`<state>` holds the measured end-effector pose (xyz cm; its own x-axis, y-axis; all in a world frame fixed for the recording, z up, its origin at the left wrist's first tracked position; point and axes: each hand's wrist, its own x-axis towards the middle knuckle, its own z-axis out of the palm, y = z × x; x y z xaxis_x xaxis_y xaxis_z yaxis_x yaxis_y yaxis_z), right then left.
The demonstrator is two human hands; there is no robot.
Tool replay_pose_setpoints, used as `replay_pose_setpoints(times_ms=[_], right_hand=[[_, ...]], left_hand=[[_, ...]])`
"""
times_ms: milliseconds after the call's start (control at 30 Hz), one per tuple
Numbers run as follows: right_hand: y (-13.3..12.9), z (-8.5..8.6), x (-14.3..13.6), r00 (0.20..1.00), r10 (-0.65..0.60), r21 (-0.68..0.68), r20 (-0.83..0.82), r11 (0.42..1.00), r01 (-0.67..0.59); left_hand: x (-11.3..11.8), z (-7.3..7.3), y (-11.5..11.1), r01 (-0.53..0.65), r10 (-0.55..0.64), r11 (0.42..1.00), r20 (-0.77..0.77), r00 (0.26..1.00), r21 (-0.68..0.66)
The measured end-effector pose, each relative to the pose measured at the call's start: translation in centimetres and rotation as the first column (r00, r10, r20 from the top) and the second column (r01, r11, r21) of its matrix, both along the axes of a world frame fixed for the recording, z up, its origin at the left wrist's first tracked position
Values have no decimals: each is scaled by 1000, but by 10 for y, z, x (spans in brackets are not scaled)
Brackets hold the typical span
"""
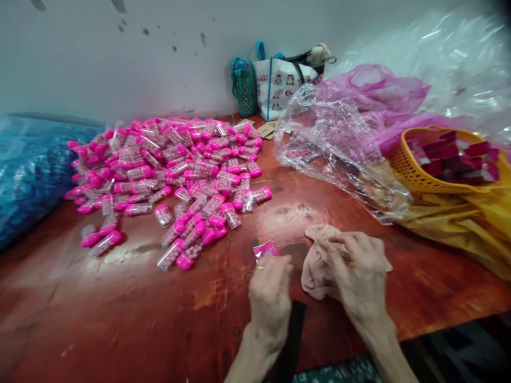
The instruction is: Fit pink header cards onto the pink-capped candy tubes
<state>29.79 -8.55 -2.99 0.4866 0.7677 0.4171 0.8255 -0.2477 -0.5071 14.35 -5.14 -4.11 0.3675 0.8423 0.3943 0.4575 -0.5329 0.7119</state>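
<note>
My left hand (270,295) is closed near the table's front. A small pink printed label (266,250) shows just beyond its knuckles, apparently gripped in the fingers, though their tips are hidden. My right hand (361,274) has its bent fingers on a crumpled pale pink cloth (317,274), bunching it against the table. To the left of both hands lies a large heap of small clear tubes (191,175) with bright pink caps and pink beads inside. Several tubes lie loose at the heap's near edge.
A blue plastic sack (32,175) bulges at the left. Clear and pink plastic bags (371,96) crowd the back right. A yellow basket (403,165) holds dark pink pieces, with yellow plastic (459,221) under it. A white printed bag (279,88) stands against the wall.
</note>
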Motion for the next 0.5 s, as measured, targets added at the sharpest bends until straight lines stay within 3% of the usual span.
replay_pose_setpoints(times_ms=[67,133,300,500], right_hand=[[12,-3,-24,992,126,-63,-10,990,-127],[19,-12,-47,985,174,-84,0,981,-174],[17,-33,-71,952,291,70,-93,956,-286],[26,-41,-65,926,217,-3,-308,973,-229]], left_hand=[[-25,-1,9,-212,214,967,2,977,-142],[-40,-4,17,-286,282,930,-51,958,-232],[-36,-14,21,-226,204,944,-113,972,-240],[-31,-15,18,-198,185,952,-77,980,-233]])
